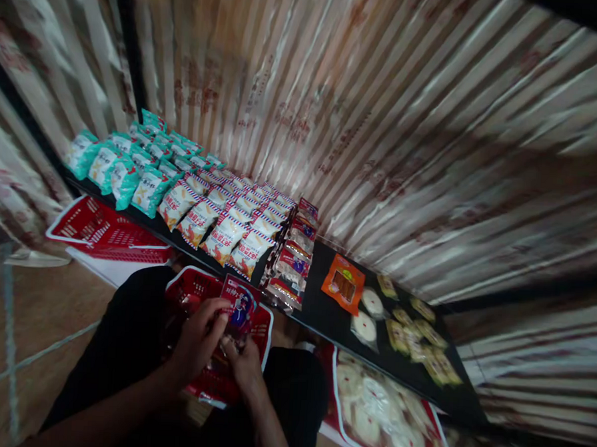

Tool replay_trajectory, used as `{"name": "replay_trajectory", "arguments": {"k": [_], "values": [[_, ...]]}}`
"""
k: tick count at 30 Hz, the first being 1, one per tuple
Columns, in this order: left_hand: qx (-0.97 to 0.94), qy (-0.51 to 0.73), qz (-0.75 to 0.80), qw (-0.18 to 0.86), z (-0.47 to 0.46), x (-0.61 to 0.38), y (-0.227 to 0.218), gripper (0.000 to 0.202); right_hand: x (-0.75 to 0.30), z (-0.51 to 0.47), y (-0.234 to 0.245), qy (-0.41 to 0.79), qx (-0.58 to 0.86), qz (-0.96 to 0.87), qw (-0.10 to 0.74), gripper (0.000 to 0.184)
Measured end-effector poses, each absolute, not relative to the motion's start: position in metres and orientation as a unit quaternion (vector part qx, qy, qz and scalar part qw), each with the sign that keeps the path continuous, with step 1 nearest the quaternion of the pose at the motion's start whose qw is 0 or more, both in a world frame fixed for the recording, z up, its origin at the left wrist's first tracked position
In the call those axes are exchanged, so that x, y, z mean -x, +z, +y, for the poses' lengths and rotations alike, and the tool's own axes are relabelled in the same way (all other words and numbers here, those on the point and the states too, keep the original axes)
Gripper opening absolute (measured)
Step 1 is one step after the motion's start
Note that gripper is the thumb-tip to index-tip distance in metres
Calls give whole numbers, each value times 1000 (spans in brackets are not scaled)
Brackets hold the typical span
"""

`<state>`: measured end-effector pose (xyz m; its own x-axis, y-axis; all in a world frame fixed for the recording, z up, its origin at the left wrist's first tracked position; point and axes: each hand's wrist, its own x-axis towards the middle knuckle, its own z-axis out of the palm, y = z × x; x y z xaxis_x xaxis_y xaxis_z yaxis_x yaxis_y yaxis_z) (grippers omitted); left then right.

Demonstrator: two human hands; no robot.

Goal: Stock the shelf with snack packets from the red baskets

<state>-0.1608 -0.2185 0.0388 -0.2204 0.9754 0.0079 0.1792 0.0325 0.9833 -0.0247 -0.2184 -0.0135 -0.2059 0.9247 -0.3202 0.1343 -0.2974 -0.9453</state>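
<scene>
Dark red packet (240, 302) sits over the basket (262, 321), its long side pointing at the shelf (319, 301). The left hand (198, 338) has its grip pinched on it; the right hand (247, 366), nearer the packet row (294, 263), holds its bottom.

We're in what looks like a snack shop: teal-and-white plastic packets (142, 158) crowd the flat black shelf (319, 308), a red plastic basket (108, 233) below it.
</scene>
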Motion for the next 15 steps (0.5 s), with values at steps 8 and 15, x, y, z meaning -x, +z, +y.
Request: {"name": "replay_trajectory", "arguments": {"k": [8, 15], "values": [[-507, 469, 600, 403, -223, 137, 38, 43, -8, -216, 56, 619, 510, -423, 421, 47], [-520, 493, 541, 441, -195, 94, 50, 43, -42, -188, 66, 555, 525, -408, 500, 52]]}}
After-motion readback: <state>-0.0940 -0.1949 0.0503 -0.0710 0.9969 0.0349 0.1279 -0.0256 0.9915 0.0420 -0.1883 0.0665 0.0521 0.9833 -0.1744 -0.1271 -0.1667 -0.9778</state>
